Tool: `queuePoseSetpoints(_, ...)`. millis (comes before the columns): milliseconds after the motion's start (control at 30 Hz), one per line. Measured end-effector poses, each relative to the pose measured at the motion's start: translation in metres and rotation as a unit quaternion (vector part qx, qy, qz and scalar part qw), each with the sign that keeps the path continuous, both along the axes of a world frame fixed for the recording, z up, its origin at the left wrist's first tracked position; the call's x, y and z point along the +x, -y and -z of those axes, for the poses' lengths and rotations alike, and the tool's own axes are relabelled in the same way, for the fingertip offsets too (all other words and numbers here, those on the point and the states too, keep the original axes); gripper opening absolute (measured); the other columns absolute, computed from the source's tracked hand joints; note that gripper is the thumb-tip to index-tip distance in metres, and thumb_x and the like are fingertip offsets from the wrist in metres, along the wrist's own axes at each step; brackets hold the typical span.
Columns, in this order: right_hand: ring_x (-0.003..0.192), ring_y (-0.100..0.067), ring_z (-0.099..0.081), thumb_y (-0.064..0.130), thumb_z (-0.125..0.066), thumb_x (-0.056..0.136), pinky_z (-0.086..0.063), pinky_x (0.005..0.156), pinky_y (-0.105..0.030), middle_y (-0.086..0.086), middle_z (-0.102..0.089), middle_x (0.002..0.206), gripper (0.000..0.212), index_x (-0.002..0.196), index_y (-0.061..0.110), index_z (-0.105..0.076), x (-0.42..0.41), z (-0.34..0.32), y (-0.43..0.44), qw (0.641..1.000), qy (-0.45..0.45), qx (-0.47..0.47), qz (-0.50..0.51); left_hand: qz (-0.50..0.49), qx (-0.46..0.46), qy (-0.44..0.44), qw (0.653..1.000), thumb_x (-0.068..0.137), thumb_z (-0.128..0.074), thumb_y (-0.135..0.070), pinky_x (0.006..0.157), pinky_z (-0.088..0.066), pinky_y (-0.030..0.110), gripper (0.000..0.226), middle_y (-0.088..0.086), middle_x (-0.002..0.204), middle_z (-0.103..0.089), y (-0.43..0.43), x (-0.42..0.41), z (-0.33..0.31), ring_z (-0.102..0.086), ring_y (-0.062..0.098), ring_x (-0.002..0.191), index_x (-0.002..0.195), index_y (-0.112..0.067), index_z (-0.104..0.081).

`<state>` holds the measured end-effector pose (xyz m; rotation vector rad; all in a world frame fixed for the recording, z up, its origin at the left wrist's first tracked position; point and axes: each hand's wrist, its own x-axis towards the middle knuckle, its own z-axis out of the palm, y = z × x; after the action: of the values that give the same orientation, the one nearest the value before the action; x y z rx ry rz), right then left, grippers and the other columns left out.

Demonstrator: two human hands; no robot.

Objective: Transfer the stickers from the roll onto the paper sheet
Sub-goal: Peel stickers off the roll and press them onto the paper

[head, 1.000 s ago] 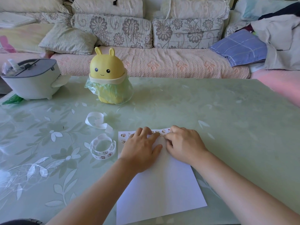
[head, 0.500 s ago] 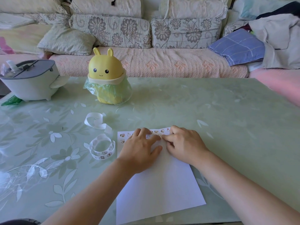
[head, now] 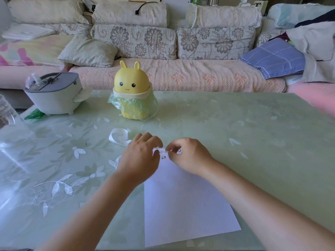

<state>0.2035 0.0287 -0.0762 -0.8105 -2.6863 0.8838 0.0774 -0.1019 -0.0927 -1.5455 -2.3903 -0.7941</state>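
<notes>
Both grips are clamped on a short sticker strip (head: pixel 163 153), our left hand (head: pixel 139 158) and right hand (head: pixel 189 157) pinching its ends at the far edge of the paper sheet (head: pixel 184 205) on the desk (head: pixel 235 133).

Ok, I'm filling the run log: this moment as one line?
paper sheet: flat on table | left hand: at its top edge | right hand: pinching stickers

The pale green, leaf-patterned bench (head: pixel 235 124) carries a white paper sheet (head: pixel 184 205) at its near edge. A curled white strip (head: pixel 118 136) lies near it, with a yellow bunny bin (head: pixel 131 84) and a grey container (head: pixel 54 98) farther back.
</notes>
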Motion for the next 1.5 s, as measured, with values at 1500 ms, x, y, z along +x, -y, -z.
queuePoseSetpoints(1500, 0.055, -0.009, -0.056, 0.016, -0.074, 0.088, -0.048, 0.057, -0.020, 0.006, -0.071, 0.075, 0.022, 0.105, 0.026, -0.065, -0.055, -0.002, 0.057, 0.955, -0.162, -0.248, -0.016, -0.130, 0.086, 0.533, 0.832, 0.089, -0.062, -0.030, 0.068, -0.047, 0.026, 0.027, 0.002, 0.074, -0.070, 0.054, -0.030, -0.019, -0.058, 0.011, 0.061, 0.083, -0.007, -0.074)
